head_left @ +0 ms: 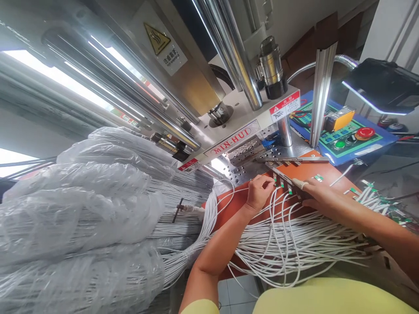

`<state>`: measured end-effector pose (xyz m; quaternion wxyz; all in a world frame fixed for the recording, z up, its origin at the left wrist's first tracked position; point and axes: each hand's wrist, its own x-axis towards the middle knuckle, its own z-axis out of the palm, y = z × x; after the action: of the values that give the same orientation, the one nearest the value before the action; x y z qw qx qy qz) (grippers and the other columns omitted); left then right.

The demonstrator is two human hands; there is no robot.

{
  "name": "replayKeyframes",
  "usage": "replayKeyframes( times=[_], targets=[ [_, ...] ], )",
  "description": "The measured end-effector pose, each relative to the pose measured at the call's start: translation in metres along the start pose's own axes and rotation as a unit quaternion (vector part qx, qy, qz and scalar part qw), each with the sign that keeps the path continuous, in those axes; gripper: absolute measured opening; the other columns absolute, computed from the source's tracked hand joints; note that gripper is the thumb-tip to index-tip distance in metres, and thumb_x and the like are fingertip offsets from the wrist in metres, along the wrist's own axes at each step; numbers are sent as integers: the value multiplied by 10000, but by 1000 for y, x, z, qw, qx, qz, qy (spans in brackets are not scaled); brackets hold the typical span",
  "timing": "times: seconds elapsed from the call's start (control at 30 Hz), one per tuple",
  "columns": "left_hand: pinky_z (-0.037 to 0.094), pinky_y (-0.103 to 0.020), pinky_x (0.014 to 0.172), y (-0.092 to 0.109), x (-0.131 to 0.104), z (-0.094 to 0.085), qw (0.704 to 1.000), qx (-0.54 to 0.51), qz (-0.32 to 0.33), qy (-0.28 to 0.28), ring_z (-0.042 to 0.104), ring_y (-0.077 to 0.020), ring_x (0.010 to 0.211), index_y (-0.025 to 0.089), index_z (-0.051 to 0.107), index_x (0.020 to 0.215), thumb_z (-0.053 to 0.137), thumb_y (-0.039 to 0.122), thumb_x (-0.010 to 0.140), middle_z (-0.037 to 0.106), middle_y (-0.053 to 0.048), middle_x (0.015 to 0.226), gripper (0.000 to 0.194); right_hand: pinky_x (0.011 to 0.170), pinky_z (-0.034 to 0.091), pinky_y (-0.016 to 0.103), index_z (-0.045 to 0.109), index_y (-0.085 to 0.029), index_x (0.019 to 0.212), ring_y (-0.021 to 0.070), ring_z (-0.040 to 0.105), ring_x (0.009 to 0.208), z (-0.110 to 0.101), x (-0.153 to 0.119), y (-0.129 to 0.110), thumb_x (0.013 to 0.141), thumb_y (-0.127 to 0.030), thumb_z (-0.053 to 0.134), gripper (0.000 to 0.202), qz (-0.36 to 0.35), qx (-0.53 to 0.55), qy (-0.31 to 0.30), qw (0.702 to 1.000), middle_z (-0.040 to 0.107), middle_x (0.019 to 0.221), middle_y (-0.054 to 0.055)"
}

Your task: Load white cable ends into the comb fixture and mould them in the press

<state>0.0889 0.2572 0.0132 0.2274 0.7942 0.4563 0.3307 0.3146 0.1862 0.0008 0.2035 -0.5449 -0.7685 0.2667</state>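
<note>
Lining up green-ended cables (290, 190) at metal bar (284, 175) — left hand (257, 194) pinching, object unclear; right hand (322, 196) gripping bar — wants careful alignment, I judge.

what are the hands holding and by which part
The right hand appears to hold the metal bar by its near end. The left hand has its fingers at a green cable tip; whether they grip cannot be told.

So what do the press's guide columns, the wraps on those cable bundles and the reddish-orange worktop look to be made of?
Guide columns: polished metal, likely chromed steel, given their mirror-like streaks.
Wraps: thin, clear, glossy plastic film, crinkled, with cables showing through.
Worktop: smooth, satiny, perhaps laminate or painted board; its even colour leaves that open.
</note>
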Motion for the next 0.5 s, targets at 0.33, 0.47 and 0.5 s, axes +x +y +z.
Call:
replayKeyframes(
  times=[0.33, 0.47, 0.5],
  targets=[
    [319, -474, 1155, -15, 41, -22, 965, 80, 159, -194, 320, -271, 1386, 262, 558, 1307, 670, 127, 738, 507, -61, 1407, 595, 673, 454, 315, 414, -190, 1322, 268, 598, 881, 1, -2, -30, 780, -288, 589, 578, 71, -100, 12, 992, 574, 982, 102],
    [373, -450, 1119, -26, 53, -19, 950, 65, 202, -230, 425, -261, 1308, 249, 586, 1263, 669, 133, 702, 568, -80, 1310, 579, 629, 442, 298, 509, -177, 1148, 261, 596, 864, 4, -1, -39, 817, -260, 552, 344, 98, -137, 14, 986, 564, 979, 118],
    [389, -444, 1104, -27, 54, -18, 949, 62, 207, -229, 462, -257, 1263, 243, 594, 1248, 667, 137, 695, 584, -83, 1275, 568, 633, 444, 300, 521, -180, 1111, 256, 594, 858, 4, -2, -38, 818, -255, 546, 304, 92, -132, 18, 987, 564, 978, 117]
  ],
)
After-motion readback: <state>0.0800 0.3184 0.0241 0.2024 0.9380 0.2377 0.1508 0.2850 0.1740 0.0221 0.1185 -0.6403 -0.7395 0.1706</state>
